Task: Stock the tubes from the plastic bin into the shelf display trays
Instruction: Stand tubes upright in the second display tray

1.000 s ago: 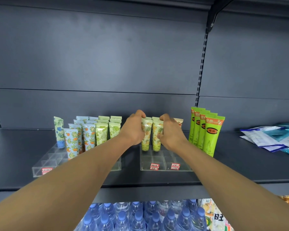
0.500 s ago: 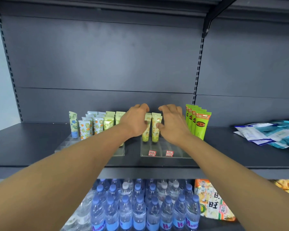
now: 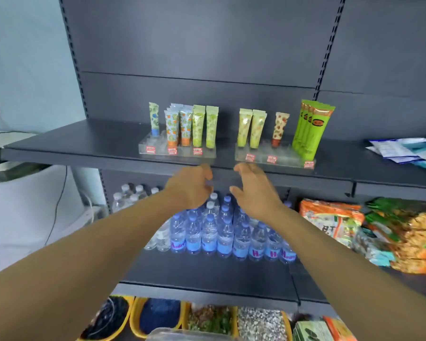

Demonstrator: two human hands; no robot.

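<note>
Two clear display trays sit side by side on the dark shelf (image 3: 84,141): the left tray (image 3: 158,152) holds several rows of upright patterned tubes, and the right tray (image 3: 280,162) carries a pair of yellow-green tubes (image 3: 251,129), one red-patterned tube (image 3: 279,129) and a row of tall green tubes (image 3: 310,130), with its front slots unfilled. Both hands hang below the shelf edge, apart from every tube; the left hand (image 3: 190,188) and right hand (image 3: 253,190) are loosely spread and hold nothing. Judged step: between placements. A clear rim at the bottom edge may be the plastic bin (image 3: 182,335); its contents cannot be seen. Next move calls for reaching down to collect more tubes.
</note>
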